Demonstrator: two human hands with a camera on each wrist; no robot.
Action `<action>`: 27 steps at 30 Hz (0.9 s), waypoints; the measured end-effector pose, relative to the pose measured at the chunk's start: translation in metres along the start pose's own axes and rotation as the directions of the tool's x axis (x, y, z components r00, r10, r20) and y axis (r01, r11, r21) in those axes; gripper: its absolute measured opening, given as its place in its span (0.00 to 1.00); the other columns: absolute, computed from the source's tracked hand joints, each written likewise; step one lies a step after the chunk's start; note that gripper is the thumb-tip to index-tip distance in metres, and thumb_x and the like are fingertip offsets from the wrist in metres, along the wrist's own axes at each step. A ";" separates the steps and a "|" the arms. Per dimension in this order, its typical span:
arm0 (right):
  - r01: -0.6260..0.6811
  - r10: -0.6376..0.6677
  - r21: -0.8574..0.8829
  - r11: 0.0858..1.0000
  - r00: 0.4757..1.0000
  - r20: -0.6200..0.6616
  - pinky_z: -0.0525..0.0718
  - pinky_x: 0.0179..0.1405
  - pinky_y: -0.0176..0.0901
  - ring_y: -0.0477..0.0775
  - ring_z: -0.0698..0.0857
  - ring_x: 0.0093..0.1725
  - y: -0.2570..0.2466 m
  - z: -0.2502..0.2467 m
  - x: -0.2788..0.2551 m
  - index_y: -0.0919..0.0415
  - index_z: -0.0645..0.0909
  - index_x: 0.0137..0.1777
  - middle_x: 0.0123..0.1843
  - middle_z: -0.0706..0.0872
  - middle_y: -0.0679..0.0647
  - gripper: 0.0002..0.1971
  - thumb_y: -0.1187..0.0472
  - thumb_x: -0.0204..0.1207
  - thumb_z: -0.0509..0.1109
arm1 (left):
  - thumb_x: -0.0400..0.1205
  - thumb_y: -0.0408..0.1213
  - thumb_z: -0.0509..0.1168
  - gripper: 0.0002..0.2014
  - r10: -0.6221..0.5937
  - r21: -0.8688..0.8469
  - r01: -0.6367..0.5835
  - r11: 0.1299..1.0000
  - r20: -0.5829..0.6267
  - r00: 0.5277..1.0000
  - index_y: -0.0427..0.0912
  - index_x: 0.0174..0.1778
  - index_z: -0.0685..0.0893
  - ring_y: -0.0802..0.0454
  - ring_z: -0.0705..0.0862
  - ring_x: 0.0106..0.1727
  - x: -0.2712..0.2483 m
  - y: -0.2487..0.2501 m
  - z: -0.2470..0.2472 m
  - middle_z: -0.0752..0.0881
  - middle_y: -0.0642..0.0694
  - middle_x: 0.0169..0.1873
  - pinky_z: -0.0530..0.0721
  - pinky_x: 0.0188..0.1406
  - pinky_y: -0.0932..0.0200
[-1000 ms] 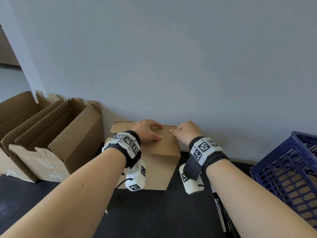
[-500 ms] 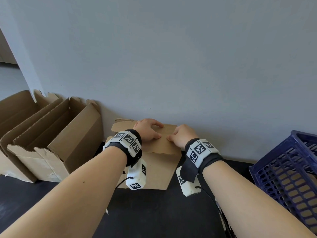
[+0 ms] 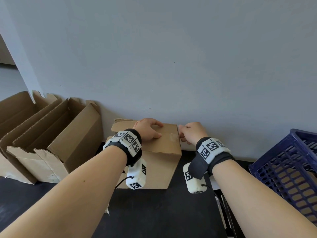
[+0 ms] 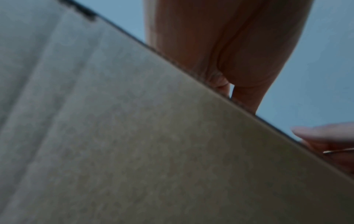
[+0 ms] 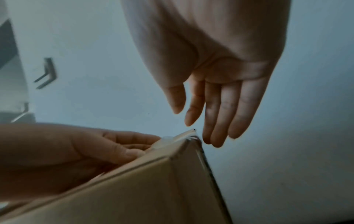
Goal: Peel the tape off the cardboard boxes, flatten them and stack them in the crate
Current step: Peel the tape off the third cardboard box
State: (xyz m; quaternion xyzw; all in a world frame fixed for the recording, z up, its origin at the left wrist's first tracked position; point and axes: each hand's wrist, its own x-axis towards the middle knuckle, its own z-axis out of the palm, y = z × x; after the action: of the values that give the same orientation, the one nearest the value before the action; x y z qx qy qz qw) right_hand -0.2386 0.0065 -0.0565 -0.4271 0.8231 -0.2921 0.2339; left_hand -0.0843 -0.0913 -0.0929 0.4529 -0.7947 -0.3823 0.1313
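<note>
A closed cardboard box (image 3: pixel 154 162) stands on the black table against the grey wall. My left hand (image 3: pixel 147 129) lies on its top, with bent fingers hooked at the far edge and the thumb along the top. The same hand (image 5: pixel 76 151) shows in the right wrist view. My right hand (image 3: pixel 190 133) hovers just past the box's right end. Its fingers (image 5: pixel 216 115) hang straight beside the top corner and hold nothing. A loose end of clear tape (image 5: pixel 184 134) sticks up at that corner. A pale tape patch (image 3: pixel 173 138) marks the top.
Open cardboard boxes (image 3: pixel 51 143) stand in a row at the left, against the wall. A dark blue plastic crate (image 3: pixel 291 169) sits at the right edge. Bare black table (image 3: pixel 154 212) lies in front of the box.
My right hand has slid from the box's top to just beyond its right end and its fingers have straightened. My left hand has stayed on the top.
</note>
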 end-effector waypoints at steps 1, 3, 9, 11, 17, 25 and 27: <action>0.024 -0.024 -0.077 0.997 1.000 -0.012 0.83 0.42 0.50 0.62 0.86 0.38 -0.001 0.000 -0.001 0.60 0.77 0.32 0.37 0.88 0.62 0.17 0.49 0.78 0.66 | 0.74 0.43 0.72 0.19 0.000 0.004 0.000 1.000 0.001 1.000 0.63 0.60 0.82 0.46 0.72 0.72 0.000 0.001 0.000 0.77 0.51 0.69 0.69 0.75 0.48; 0.041 -0.041 -0.168 0.985 0.999 0.002 0.76 0.36 0.44 0.57 0.80 0.33 -0.005 0.004 -0.005 0.57 0.75 0.30 0.30 0.81 0.56 0.20 0.42 0.71 0.71 | 0.73 0.44 0.73 0.19 0.001 0.005 -0.001 1.000 0.001 1.000 0.63 0.60 0.82 0.46 0.72 0.72 0.000 0.001 0.000 0.78 0.52 0.69 0.69 0.74 0.48; 0.077 -0.070 -0.357 0.931 0.997 0.031 0.72 0.30 0.41 0.59 0.84 0.37 -0.011 0.017 -0.010 0.59 0.78 0.31 0.33 0.81 0.55 0.13 0.50 0.67 0.74 | 0.73 0.43 0.73 0.20 0.010 0.015 -0.010 1.000 0.004 1.000 0.62 0.61 0.82 0.47 0.71 0.73 -0.002 0.001 0.000 0.77 0.52 0.70 0.67 0.75 0.50; 0.085 -0.082 -0.359 0.930 0.996 0.022 0.75 0.31 0.41 0.60 0.86 0.40 -0.012 0.017 -0.009 0.63 0.81 0.30 0.34 0.85 0.56 0.13 0.55 0.69 0.72 | 0.74 0.42 0.72 0.20 0.013 0.016 -0.013 1.000 0.001 1.000 0.61 0.62 0.82 0.47 0.71 0.73 -0.003 0.002 0.000 0.77 0.51 0.70 0.67 0.76 0.50; 0.042 -0.050 -0.301 0.953 0.999 -0.016 0.73 0.28 0.39 0.56 0.79 0.34 -0.014 0.014 -0.006 0.71 0.87 0.43 0.34 0.85 0.61 0.10 0.63 0.68 0.73 | 0.75 0.42 0.72 0.20 0.003 0.012 -0.003 1.000 0.004 1.000 0.61 0.62 0.82 0.46 0.71 0.73 -0.006 0.005 -0.003 0.75 0.51 0.71 0.67 0.75 0.50; 0.003 -0.006 -0.246 0.969 1.000 -0.013 0.74 0.26 0.35 0.55 0.82 0.35 -0.014 0.009 -0.007 0.61 0.82 0.27 0.34 0.87 0.57 0.07 0.65 0.64 0.75 | 0.75 0.42 0.72 0.20 -0.002 0.012 0.002 1.000 0.014 1.000 0.61 0.62 0.82 0.45 0.70 0.73 -0.007 0.006 -0.003 0.75 0.50 0.71 0.67 0.75 0.49; -0.027 0.019 -0.201 0.979 0.999 -0.042 0.75 0.27 0.37 0.56 0.80 0.33 -0.014 0.008 -0.006 0.59 0.77 0.24 0.31 0.84 0.56 0.12 0.66 0.65 0.75 | 0.75 0.42 0.72 0.20 -0.003 0.007 0.003 1.000 0.016 1.000 0.61 0.62 0.81 0.45 0.70 0.73 -0.007 0.006 -0.003 0.75 0.50 0.71 0.67 0.76 0.49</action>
State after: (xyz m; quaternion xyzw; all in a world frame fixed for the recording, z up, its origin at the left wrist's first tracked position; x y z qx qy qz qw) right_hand -0.2224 0.0031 -0.0523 -0.4333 0.8577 -0.2131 0.1764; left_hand -0.0821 -0.0857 -0.0857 0.4516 -0.7964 -0.3831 0.1228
